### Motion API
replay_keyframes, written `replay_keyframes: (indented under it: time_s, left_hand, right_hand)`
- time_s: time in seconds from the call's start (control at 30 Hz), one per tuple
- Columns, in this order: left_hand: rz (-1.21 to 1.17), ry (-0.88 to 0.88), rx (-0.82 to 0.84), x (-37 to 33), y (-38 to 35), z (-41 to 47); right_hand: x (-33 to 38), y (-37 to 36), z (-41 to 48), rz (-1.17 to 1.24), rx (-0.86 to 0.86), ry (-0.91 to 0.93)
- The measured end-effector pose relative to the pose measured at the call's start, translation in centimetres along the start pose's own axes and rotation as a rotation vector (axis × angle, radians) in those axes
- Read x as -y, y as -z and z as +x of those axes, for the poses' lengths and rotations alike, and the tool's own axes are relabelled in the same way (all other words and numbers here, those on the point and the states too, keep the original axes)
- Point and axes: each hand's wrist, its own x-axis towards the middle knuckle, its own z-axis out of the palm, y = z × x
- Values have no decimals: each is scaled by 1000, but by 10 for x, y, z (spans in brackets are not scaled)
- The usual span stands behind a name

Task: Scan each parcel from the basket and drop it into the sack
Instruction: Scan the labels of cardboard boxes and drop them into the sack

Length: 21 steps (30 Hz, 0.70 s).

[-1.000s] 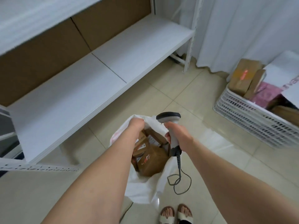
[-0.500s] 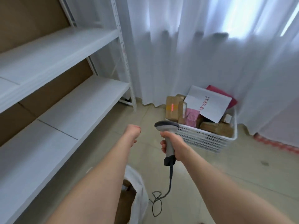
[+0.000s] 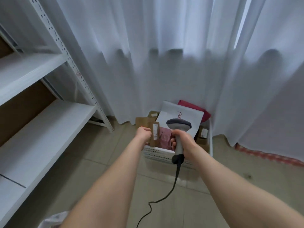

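A white slatted basket [image 3: 158, 153] stands on the floor by the curtain, holding several parcels: brown boxes, a pink bag [image 3: 165, 137], a big white mailer [image 3: 178, 113] and a dark red packet [image 3: 195, 106]. My left hand [image 3: 143, 133] is at the basket's left end, fingers curled on the edge of an upright brown parcel [image 3: 155, 134] with a white label. My right hand [image 3: 184, 142] grips the grey barcode scanner [image 3: 179, 125] by its handle, its head above the basket. A corner of the white sack [image 3: 52, 221] shows at the bottom left.
White metal shelving [image 3: 44, 127] runs along the left, its upright post [image 3: 105, 119] close to the basket. White curtains [image 3: 164, 63] hang behind the basket. The scanner's dark cable [image 3: 164, 197] trails down over the tiled floor [image 3: 197, 203].
The view swung up from the sack to the basket. My left hand left the sack's rim and reached a brown parcel in the basket. The scanner stayed in my right hand.
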Motion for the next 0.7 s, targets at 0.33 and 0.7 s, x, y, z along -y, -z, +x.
replay_keyframes:
  time_s: [0.33, 0.7]
  left_hand:
    - [158, 87, -24, -25, -54, 154]
    - [675, 122, 126, -5, -107, 411]
  right_hand:
    - [45, 13, 155, 74, -53, -111]
    - [42, -5, 404, 62, -182, -288]
